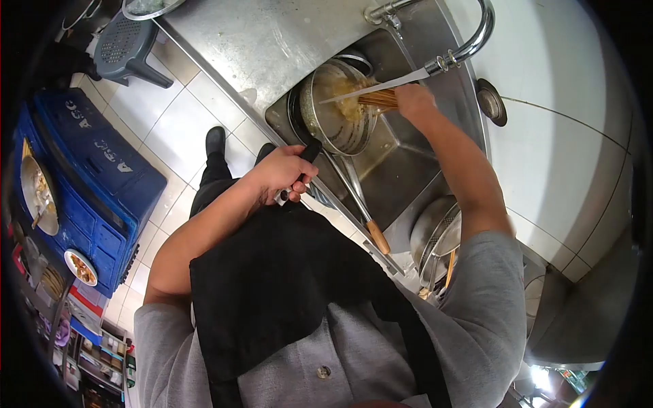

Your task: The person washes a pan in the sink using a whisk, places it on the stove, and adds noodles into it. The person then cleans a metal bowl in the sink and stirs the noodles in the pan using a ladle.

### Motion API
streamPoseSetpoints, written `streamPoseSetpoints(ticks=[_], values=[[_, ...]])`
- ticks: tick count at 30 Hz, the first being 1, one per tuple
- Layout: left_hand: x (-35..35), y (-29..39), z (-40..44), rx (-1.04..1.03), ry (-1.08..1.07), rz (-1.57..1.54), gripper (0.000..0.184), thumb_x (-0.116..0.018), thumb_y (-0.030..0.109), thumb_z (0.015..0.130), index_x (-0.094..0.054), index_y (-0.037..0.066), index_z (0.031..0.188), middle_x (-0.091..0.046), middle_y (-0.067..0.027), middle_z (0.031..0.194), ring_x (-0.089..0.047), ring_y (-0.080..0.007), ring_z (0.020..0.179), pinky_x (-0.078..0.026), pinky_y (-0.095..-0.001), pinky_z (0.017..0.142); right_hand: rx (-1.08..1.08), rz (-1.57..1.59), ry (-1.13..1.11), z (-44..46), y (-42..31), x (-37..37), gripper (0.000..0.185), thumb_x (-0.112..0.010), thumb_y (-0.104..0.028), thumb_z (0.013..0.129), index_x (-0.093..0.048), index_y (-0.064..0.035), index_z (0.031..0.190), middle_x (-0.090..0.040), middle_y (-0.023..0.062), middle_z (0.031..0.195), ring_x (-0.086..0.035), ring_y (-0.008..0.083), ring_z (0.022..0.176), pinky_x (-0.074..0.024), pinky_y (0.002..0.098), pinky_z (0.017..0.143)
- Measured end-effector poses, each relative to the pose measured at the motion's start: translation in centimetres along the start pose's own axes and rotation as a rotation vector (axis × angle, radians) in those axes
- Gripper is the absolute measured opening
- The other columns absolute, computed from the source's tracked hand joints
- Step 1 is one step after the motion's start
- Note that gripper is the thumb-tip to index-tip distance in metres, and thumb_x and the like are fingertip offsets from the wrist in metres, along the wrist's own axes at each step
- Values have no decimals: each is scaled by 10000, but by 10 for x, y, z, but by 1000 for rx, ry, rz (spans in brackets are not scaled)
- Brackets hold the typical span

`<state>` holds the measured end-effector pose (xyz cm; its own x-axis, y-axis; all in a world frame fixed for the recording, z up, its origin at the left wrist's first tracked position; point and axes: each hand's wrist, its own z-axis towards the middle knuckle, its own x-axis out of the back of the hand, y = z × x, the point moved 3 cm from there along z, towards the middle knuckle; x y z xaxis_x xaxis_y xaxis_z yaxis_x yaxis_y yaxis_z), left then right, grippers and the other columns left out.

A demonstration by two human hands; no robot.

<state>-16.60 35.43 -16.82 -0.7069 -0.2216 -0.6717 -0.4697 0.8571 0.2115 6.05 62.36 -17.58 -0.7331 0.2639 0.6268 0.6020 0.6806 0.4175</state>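
Here, the left hand [289,171] curls tightly round a black handle [311,150]. The right hand [414,101] clutches a brush [379,99] in the pan [315,117].

Bright light leaves a sheen on the flat silver steel worktop [265,47], upper centre. Grey shadow bands the white tiled wall [544,156], right. Fisheye distortion bends the edges.

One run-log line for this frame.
left hand: gripping black handle | right hand: holding brush in pan | tap: running into pan | pan: in sink
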Motion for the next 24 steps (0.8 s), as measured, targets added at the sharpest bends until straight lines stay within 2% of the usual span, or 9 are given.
streamPoseSetpoints(ticks=[4, 6, 10, 14, 16, 17, 19, 21, 24], values=[[-4, 3, -5, -15, 33, 15, 207, -594, -3, 844, -472, 43, 1005, -466, -36, 649, -441, -109, 447, -360, -286, 367, 102, -8, -246, -35, -36, 12, 373, -722, -182, 769, -681, -61, 1119, -715, 161, 1018, -720, 290, 887, -594, 393, 736], [-3, 5, -4, -15, 22, 26, 206, -594, 0, 843, -474, 42, 1005, -464, -35, 647, -443, -109, 447, -362, -288, 368, 132, 114, -944, -61, -51, 39, 407, -751, -253, 787, -673, -70, 1143, -697, 119, 914, -705, 245, 834, -594, 393, 670], [-3, 4, -5, -6, 27, 21, 212, -589, -10, 830, -478, 42, 1003, -458, -31, 637, -447, -108, 448, -359, -286, 366, 122, 471, -1124, -43, -17, 26, 414, -759, -317, 793, -682, -113, 1145, -656, 107, 861, -664, 220, 783, -581, 409, 604], [-3, 4, -3, -9, 19, 24, 225, -583, -19, 826, -474, 45, 1013, -455, -31, 633, -441, -106, 447, -352, -280, 362, -113, 53, -880, -18, 9, 8, 449, -754, -285, 773, -674, -110, 1179, -669, 141, 877, -674, 238, 782, -584, 400, 674], [-2, 4, -3, 12, 1, 15, 248, -584, -20, 831, -473, 42, 1044, -457, -31, 636, -432, -107, 444, -346, -277, 359, -4, 142, -139, -5, 20, 19, 408, -754, -248, 752, -686, -85, 1119, -717, 144, 1012, -699, 302, 889, -556, 419, 808], [-3, 4, -4, 15, 2, 20, 248, -584, -20, 831, -473, 42, 1044, -457, -31, 636, -432, -107, 444, -346, -277, 359, -7, 148, -139, -7, 24, 11, 408, -754, -248, 752, -686, -85, 1119, -717, 144, 1012, -699, 302, 889, -556, 419, 808], [-5, 7, -6, 35, 28, 35, 181, -597, 24, 883, -458, 65, 992, -469, -33, 671, -401, -84, 448, -320, -250, 350, -20, 502, -84, -53, 7, 43, 474, -750, -232, 724, -677, -107, 1175, -704, 157, 1080, -678, 345, 978, -540, 423, 874], [-7, 9, -7, 39, 27, 42, 177, -597, 25, 885, -454, 70, 979, -472, -31, 673, -401, -84, 450, -318, -250, 351, 29, 739, -205, -100, -18, 59, 488, -747, -241, 741, -666, -113, 1205, -704, 166, 1075, -673, 354, 1001, -530, 419, 897], [-10, 8, -7, 55, 32, 53, 172, -599, 28, 886, -453, 76, 965, -478, -30, 677, -401, -84, 451, -317, -253, 355, 150, 895, -266, -91, -32, -63, 483, -730, -243, 761, -648, -98, 1214, -702, 177, 1059, -671, 357, 1000, -527, 437, 887]])
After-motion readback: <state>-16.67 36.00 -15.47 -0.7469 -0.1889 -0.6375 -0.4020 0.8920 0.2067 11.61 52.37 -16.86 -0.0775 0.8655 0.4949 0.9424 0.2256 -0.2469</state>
